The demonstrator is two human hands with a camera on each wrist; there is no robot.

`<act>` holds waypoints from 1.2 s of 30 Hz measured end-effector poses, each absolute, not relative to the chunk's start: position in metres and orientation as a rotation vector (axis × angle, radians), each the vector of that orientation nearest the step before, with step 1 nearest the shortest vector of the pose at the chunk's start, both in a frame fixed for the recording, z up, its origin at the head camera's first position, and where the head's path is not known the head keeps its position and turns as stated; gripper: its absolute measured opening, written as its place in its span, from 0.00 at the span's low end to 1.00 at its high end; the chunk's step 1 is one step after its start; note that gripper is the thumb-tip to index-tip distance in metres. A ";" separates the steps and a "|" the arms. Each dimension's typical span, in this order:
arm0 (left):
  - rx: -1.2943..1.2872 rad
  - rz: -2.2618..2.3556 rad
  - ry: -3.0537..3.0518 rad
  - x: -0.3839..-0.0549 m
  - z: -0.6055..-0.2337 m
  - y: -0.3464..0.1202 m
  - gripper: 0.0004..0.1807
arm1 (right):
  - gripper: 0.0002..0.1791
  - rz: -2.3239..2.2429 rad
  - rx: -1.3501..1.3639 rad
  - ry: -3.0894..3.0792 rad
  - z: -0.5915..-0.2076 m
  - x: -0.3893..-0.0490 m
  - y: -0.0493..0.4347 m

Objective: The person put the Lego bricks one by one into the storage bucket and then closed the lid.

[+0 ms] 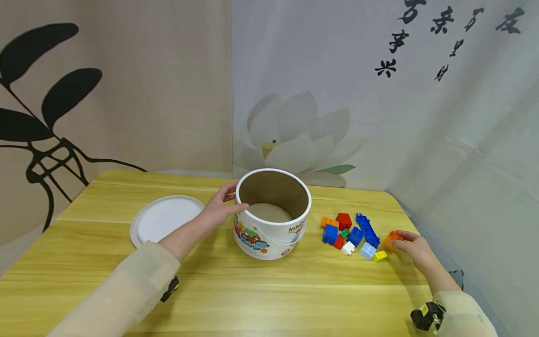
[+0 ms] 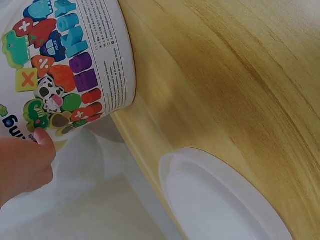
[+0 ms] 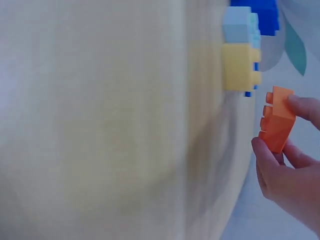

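Note:
A white round bucket point(image 1: 269, 234) with printed toy pictures stands upright on the table, its top uncovered and the visible floor inside bare. My left hand point(image 1: 219, 203) holds it by its left side, thumb at the rim and fingers round the outer wall. Over at the right, my right hand point(image 1: 414, 248) pinches an orange building brick point(image 3: 279, 120) between thumb and fingers, and the right wrist view has it raised off the table. Left of that hand lie a yellow brick point(image 1: 380, 256), a light blue brick point(image 1: 368, 251) and a long blue piece point(image 1: 368, 230).
More bricks lie in a loose group right of the bucket: a red brick point(image 1: 344, 220), a blue brick point(image 1: 330, 234), a white brick point(image 1: 347, 248) and several others. A white round lid point(image 1: 168, 217) rests flat left of the bucket. Printed curtains point(image 1: 189, 93) hang behind the wooden table point(image 1: 252, 299).

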State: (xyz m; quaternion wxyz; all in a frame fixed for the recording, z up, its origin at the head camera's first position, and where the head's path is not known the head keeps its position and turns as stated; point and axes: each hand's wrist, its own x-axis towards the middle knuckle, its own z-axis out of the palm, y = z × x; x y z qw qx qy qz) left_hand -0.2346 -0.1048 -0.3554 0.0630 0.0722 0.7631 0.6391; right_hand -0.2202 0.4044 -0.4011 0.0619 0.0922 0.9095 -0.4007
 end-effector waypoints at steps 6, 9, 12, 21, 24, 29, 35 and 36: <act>0.210 1.901 2.312 -0.235 -0.356 -0.105 0.41 | 0.38 -1.229 0.244 2.727 -0.386 -0.223 0.398; 0.216 1.892 2.311 -0.234 -0.355 -0.107 0.41 | 0.39 -1.248 0.209 2.728 -0.378 -0.229 0.390; 0.225 1.890 2.311 -0.234 -0.354 -0.107 0.41 | 0.38 -1.269 0.173 2.737 -0.369 -0.233 0.382; 0.223 1.899 2.316 -0.233 -0.354 -0.105 0.40 | 0.37 -1.293 0.085 2.724 -0.345 -0.238 0.353; 0.221 1.894 2.312 -0.233 -0.355 -0.105 0.40 | 0.37 -1.325 0.049 2.704 -0.339 -0.240 0.344; 0.236 1.893 2.311 -0.233 -0.356 -0.105 0.40 | 0.35 -1.357 0.006 2.691 -0.328 -0.243 0.327; 0.227 1.891 2.316 -0.233 -0.355 -0.104 0.40 | 0.33 -1.344 -0.072 2.693 -0.313 -0.248 0.303; 0.224 1.893 2.318 -0.233 -0.355 -0.104 0.39 | 0.33 -1.349 -0.089 2.688 -0.310 -0.249 0.298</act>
